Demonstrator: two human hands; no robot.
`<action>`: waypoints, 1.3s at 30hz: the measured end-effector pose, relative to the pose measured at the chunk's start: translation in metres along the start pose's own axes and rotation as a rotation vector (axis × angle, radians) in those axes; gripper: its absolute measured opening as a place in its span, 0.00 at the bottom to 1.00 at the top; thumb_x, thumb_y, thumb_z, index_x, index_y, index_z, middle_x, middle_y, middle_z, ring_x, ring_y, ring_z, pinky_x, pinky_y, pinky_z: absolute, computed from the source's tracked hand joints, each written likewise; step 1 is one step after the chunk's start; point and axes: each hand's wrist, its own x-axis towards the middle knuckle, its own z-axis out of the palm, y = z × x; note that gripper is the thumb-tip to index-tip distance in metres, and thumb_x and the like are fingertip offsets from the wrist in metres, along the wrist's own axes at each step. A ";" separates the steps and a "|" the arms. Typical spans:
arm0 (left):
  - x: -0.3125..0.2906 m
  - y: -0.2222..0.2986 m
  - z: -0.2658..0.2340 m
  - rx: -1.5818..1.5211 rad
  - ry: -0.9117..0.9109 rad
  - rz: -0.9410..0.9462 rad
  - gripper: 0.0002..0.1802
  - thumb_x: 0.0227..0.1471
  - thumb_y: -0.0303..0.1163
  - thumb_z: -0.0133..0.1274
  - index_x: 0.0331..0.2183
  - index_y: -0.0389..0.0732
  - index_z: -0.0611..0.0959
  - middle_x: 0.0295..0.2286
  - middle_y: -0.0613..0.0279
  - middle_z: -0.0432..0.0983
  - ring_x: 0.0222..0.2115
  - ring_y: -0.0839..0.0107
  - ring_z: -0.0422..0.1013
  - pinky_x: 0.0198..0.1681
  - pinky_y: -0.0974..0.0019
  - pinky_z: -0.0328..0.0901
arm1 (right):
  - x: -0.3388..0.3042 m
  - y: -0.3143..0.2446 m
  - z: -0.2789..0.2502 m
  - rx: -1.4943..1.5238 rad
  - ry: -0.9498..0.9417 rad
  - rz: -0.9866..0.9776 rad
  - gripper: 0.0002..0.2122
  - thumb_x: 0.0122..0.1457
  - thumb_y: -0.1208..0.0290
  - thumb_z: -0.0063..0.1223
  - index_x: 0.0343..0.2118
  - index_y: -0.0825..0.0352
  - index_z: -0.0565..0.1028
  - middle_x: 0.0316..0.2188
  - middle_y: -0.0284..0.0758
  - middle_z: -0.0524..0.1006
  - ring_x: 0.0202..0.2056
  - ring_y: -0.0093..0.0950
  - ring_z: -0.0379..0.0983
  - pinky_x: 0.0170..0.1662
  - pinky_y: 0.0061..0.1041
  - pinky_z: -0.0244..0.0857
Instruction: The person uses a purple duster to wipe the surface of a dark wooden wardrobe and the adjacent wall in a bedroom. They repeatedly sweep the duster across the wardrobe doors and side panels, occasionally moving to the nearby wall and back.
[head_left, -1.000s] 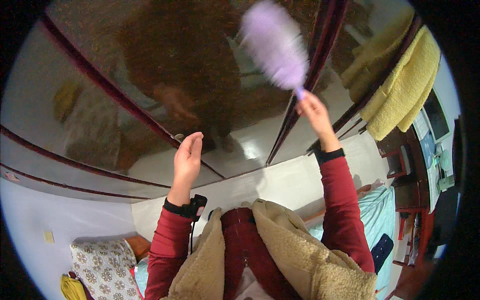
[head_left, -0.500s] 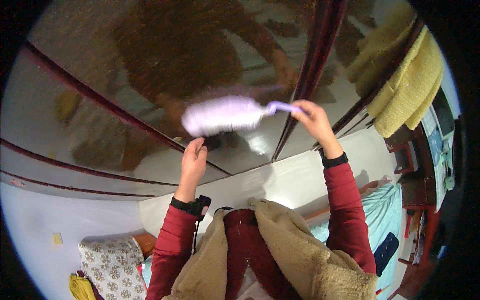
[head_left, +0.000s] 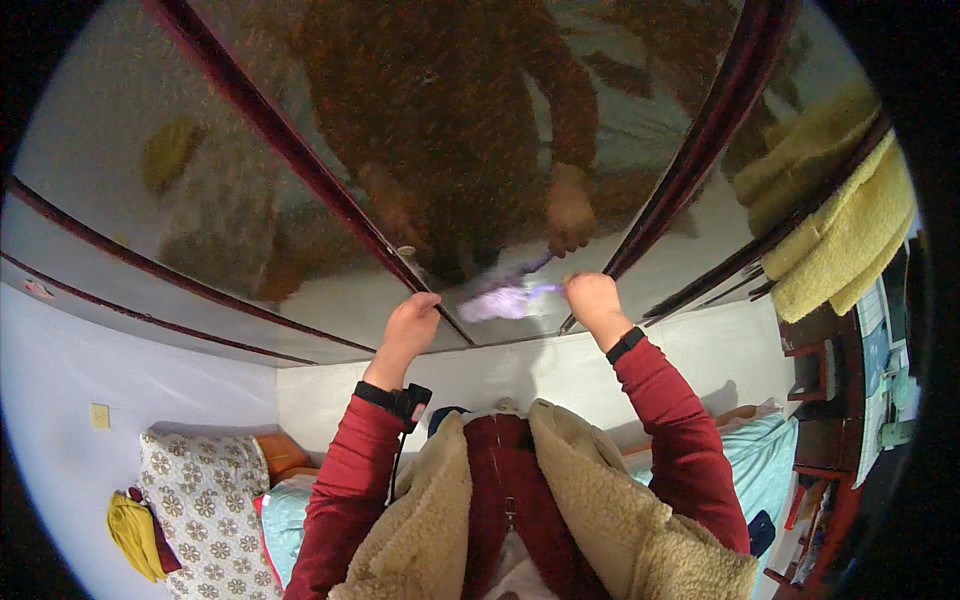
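Observation:
My right hand is closed around the thin purple handle of a fluffy duster. The duster's pale purple and white head points left, low against the glossy dark wardrobe door, which mirrors it and my body. My left hand is beside the dark red trim of the door, its fingers curled together. Whether it grips the trim or anything else is hidden. Black bands circle both wrists, and a small device sits on the left one.
A yellow towel hangs over the wardrobe's right side. Behind me lie a bed with a light blue sheet and a flower-patterned cloth, with yellow clothing beside it. A dark red desk stands at the right.
The duster and my right hand have moved down along the door, the duster's head now lower and smaller in view. My left hand's fingers have curled in, near the trim. The view has shifted.

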 end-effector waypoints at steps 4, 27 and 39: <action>0.002 -0.004 -0.008 0.087 0.058 -0.008 0.17 0.59 0.33 0.53 0.48 0.40 0.84 0.41 0.51 0.83 0.44 0.60 0.78 0.49 0.61 0.70 | -0.002 0.021 -0.026 -0.038 -0.049 0.033 0.09 0.59 0.61 0.58 0.32 0.62 0.79 0.31 0.40 0.81 0.33 0.42 0.80 0.35 0.42 0.73; -0.006 -0.005 -0.060 0.186 -0.028 -0.041 0.18 0.59 0.39 0.54 0.45 0.39 0.86 0.43 0.48 0.83 0.46 0.56 0.79 0.51 0.60 0.70 | 0.041 -0.068 -0.118 0.339 0.289 -0.246 0.11 0.57 0.62 0.62 0.31 0.64 0.75 0.27 0.41 0.78 0.32 0.44 0.78 0.35 0.44 0.71; -0.019 0.182 -0.129 -0.120 0.677 0.739 0.26 0.59 0.24 0.52 0.59 0.37 0.75 0.61 0.51 0.67 0.61 0.55 0.65 0.61 0.58 0.64 | 0.056 -0.047 -0.282 1.786 0.962 0.031 0.22 0.72 0.68 0.47 0.68 0.57 0.62 0.26 0.24 0.70 0.18 0.11 0.61 0.16 0.13 0.55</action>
